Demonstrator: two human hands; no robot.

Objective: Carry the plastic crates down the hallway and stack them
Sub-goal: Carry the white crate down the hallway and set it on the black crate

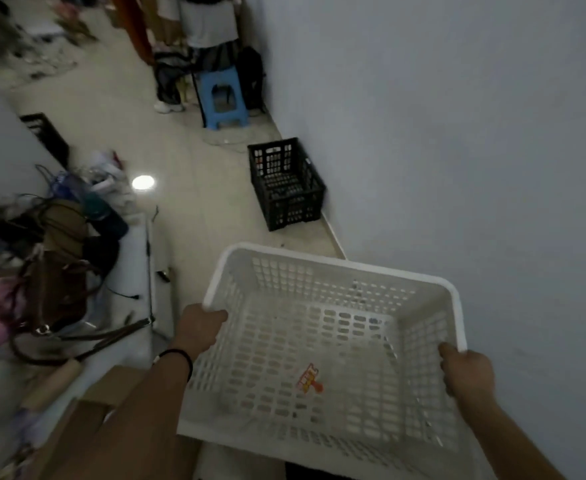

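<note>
The head view looks down a dim hallway; both hands carry a white plastic crate (322, 344) held out in front of the body, above the floor (194, 188) and close beside the pale wall (458, 133) on the right. The left hand (198, 329) grips the crate's left rim with fingers curled over the edge, a black band (177, 356) round its wrist; the right hand (466, 374) grips the right rim, thumb on top of the edge and the other fingers hidden beneath. On the crate's slotted bottom lies a red and yellow sticker (309, 379); its print is too blurred to read. The crate's near corner is cut off by the lower edge of the picture.

Farther ahead a black plastic crate (286, 183) stands on the floor against the wall, upright and open at the top; whatever lies inside it is too dark to make out. Beyond it stands a blue plastic stool (224, 97), and beside that a person (187, 46), seen only from the waist down, cut off at the top. Another black crate (44, 136) leans by the left wall, partly hidden. At the left a heap of bags (59, 271) and cables is smeared with blur; a brown cardboard box (104, 403) shows partly behind the left forearm. A bright round light reflection (143, 182) lies on the floor.
</note>
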